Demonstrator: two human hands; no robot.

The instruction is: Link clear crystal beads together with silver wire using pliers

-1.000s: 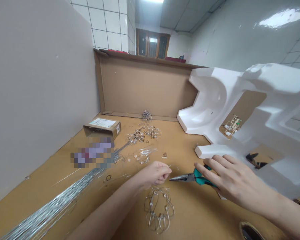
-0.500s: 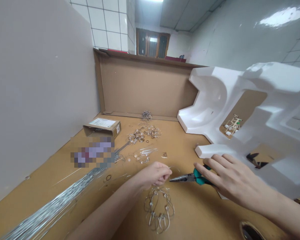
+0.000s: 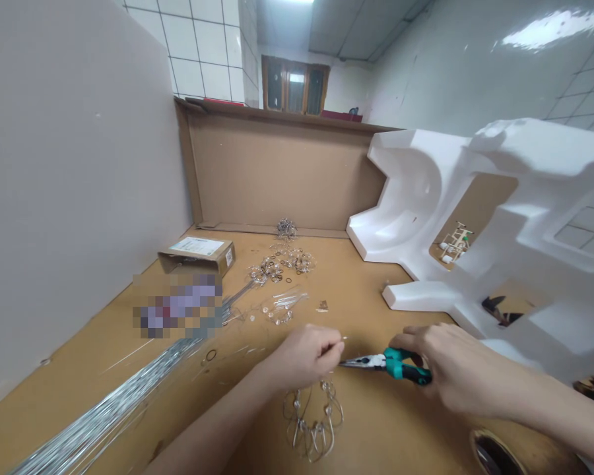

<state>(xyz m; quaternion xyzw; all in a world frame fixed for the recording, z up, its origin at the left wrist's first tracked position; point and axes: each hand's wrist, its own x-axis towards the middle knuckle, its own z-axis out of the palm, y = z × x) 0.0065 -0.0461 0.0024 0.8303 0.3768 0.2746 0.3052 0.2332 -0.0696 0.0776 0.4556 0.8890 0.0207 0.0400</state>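
My right hand (image 3: 450, 366) is wrapped around the teal-and-black handles of needle-nose pliers (image 3: 396, 366). The narrow metal jaws point left, with their tip right beside my left hand (image 3: 311, 356). That left hand is closed in a pinch, and a thin pale wire end (image 3: 345, 338) pokes out past its fingers; the rest of the wire is hidden. Just below the left hand lies a ring of looped wire with clear beads (image 3: 314, 425). Its top edge runs up close to the hand, and I cannot tell whether they are joined.
A long bundle of silvery wires (image 3: 129, 396) stretches along the left. Farther back are beaded wire pieces with small dark rings (image 3: 277, 267), short wire lengths (image 3: 290, 298) and a small cardboard box (image 3: 198, 254). White foam packaging (image 3: 416, 297) stands at right; a round-rimmed object (image 3: 495, 455) is at lower right.
The pliers' tip has come up against my left hand, and my right hand has shifted lower on the handles. My left hand moved slightly right and down, covering the ring's top.
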